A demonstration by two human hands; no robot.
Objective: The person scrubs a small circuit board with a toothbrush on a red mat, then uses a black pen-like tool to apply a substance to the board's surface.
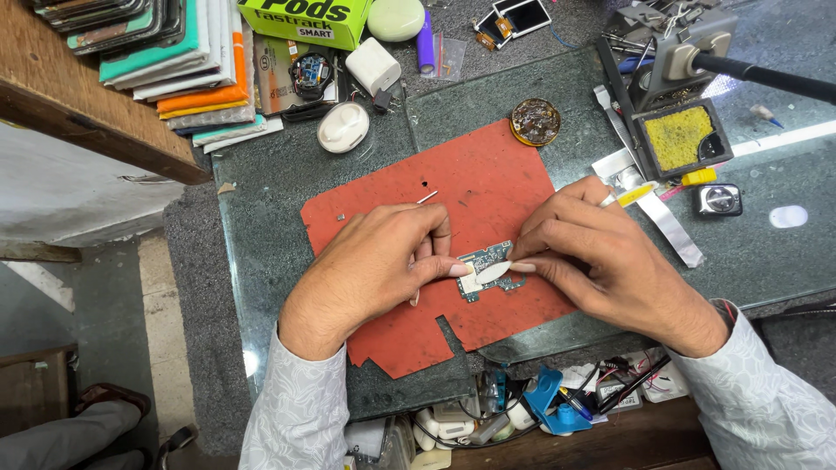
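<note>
A stack of phone cases [174, 65] lies far left, a green box [305, 19] beside it. On the red mat [383, 200], the left hand [370, 265] pinches the circuit board [488, 261]; the right hand [601, 257] grips a white pick [496, 272] against it. A yellow sponge tray [679, 139] sits right.

Place: a small electronics repair workshop.
Bench [287, 187]: glass-topped, with a worn red work mat [488, 187] in the middle.
Soldering gear: an iron stand [688, 57] with a yellow cleaning sponge [677, 137], and a tin of flux [535, 121].
Parts: a bare circuit board [492, 258], loose earbud cases [343, 127], a stack of phone covers [187, 65].
Front tray: tangled cables and small tools [557, 405].
</note>
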